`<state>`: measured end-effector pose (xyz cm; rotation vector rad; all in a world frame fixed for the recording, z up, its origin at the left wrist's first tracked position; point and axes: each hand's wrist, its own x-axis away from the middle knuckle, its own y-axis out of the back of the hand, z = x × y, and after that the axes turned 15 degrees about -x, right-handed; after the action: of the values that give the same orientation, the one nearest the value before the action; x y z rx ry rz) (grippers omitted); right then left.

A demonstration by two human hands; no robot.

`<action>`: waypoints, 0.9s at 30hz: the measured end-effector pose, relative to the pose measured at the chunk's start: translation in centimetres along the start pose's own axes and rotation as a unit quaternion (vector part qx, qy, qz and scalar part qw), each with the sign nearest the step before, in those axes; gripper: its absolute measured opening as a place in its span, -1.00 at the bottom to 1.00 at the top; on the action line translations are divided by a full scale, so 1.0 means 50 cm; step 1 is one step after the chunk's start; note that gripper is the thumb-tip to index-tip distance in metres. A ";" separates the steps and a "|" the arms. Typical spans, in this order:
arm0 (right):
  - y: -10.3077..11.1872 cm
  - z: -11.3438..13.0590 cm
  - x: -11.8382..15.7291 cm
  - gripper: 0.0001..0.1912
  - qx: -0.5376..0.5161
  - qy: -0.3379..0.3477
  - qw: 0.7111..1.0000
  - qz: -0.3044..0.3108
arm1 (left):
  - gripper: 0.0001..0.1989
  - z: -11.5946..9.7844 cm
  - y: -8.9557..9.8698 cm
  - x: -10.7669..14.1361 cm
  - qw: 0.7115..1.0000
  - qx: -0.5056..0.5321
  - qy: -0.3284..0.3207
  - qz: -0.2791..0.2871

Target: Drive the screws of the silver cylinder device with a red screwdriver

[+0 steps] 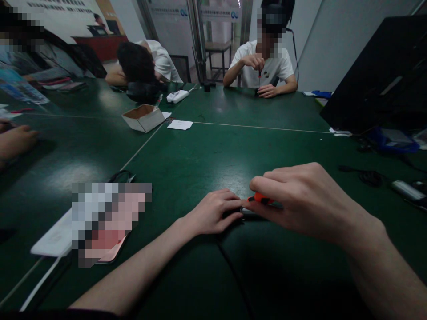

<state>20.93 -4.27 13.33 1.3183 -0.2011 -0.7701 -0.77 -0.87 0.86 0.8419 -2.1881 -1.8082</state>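
Note:
My right hand [300, 202] is closed round a screwdriver with an orange-and-black handle [262, 198]; its shaft is hidden. The handle lies nearly level, pointing towards the fingers of my left hand [218, 211]. My left hand rests low on the table, with thumb and fingers closed on the end of a dark, silver-edged bar [251, 214]. Most of the bar is covered by my hands, so its kind does not show. A black cable [233, 266] runs from below my left hand towards the near table edge.
Left on the green table [213, 160] lie a white power strip [50, 235] and a pink phone-like object [111, 253]. Farther off stand an open cardboard box [143, 122] and a paper slip [180, 125]. A black monitor [376, 75] and cords are right. Other people sit around.

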 end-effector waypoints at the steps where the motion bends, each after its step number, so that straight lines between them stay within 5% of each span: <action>1: 0.000 0.000 0.000 -0.82 -0.001 0.002 1.000 0.000 | -0.73 0.000 0.000 0.000 1.000 0.001 -0.001 -0.001; 10: 0.011 0.010 -0.002 -0.84 -0.111 -0.020 0.993 0.044 | -0.75 -0.003 0.002 -0.002 1.000 -0.011 0.001 -0.002; 17: 0.005 0.008 -0.001 -0.95 -0.034 -0.011 0.999 0.018 | -0.75 -0.003 0.002 -0.001 1.000 -0.008 -0.003 -0.009; 21: 0.000 0.003 -0.005 -0.77 0.020 0.017 1.000 0.007 | -0.72 -0.002 -0.003 -0.001 1.000 -0.014 -0.008 -0.021; 27: 0.003 0.006 -0.005 -0.90 -0.054 0.009 0.998 0.016 | -0.73 0.000 -0.004 -0.001 1.000 -0.007 -0.004 -0.012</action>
<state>20.64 -4.38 13.63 1.2159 -0.1629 -0.7324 -0.68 -0.89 0.70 0.8628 -2.1756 -1.8386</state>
